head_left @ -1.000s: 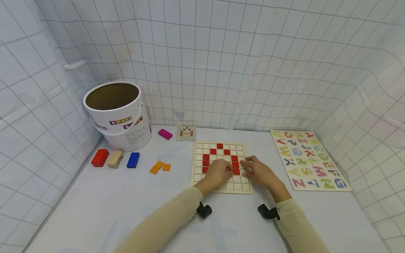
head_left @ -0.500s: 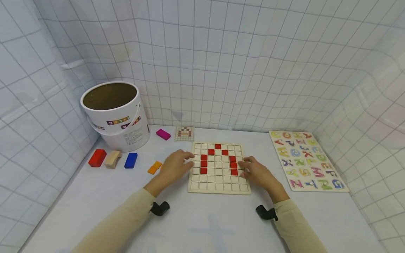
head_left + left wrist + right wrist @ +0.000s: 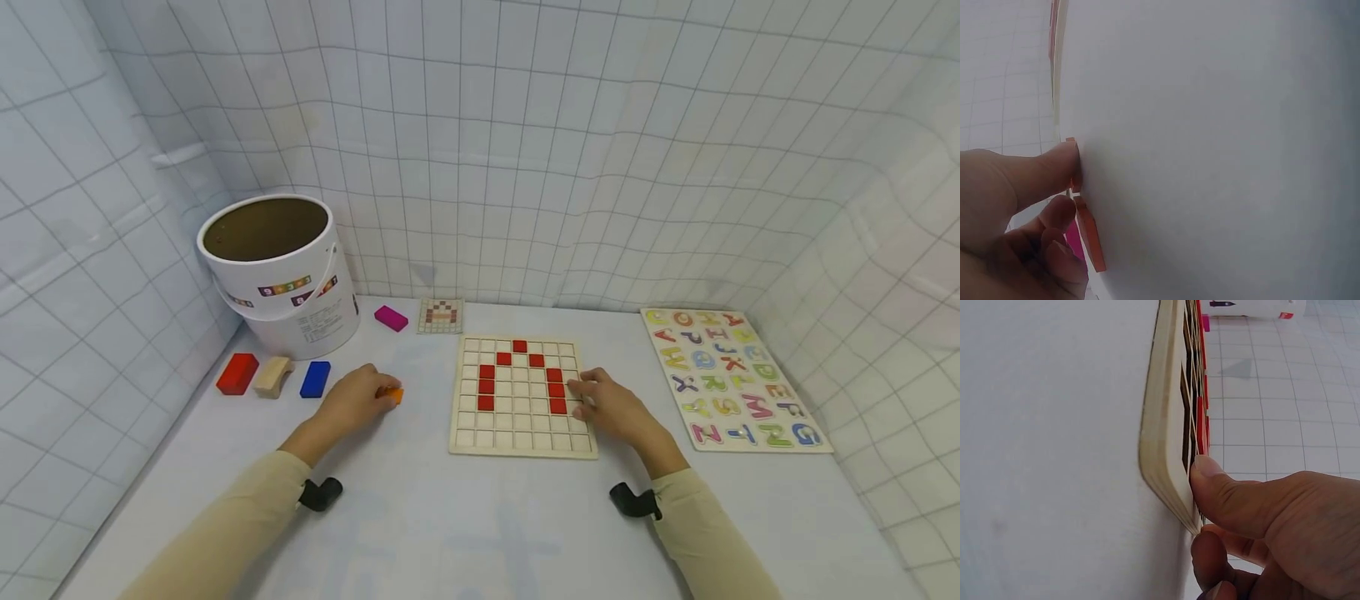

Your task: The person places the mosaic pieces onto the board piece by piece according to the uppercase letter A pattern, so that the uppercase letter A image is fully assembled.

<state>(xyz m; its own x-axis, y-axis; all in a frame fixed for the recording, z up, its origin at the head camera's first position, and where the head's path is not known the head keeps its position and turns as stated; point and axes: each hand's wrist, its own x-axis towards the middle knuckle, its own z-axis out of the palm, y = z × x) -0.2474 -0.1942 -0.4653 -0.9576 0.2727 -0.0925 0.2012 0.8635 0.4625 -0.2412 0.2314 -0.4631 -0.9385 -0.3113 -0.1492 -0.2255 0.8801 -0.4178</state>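
My left hand (image 3: 358, 397) is low over the table left of the board, with its thumb and fingertips at a small orange square tile (image 3: 396, 397). In the left wrist view the thumb covers part of that tile, and a second orange tile (image 3: 1089, 234) lies beside the curled fingers. A pale wooden grid board (image 3: 459, 442) lies flat in the middle, with several red tiles (image 3: 487, 387) set in an arch shape in its cells. The right hand (image 3: 613, 408) holds the board's right edge, thumb on top and fingers curled at the side.
Back left stands a white bucket (image 3: 300, 321). Near it lie a red block (image 3: 237, 374), a wooden arch block (image 3: 273, 377), a blue block (image 3: 316, 379) and a magenta block (image 3: 392, 318). A small pattern card (image 3: 441, 317) is behind the board; an alphabet puzzle (image 3: 731, 379) lies right.
My left hand has moved off the middle of the board and leftward to the orange tiles. The right hand stays at the board's right edge.
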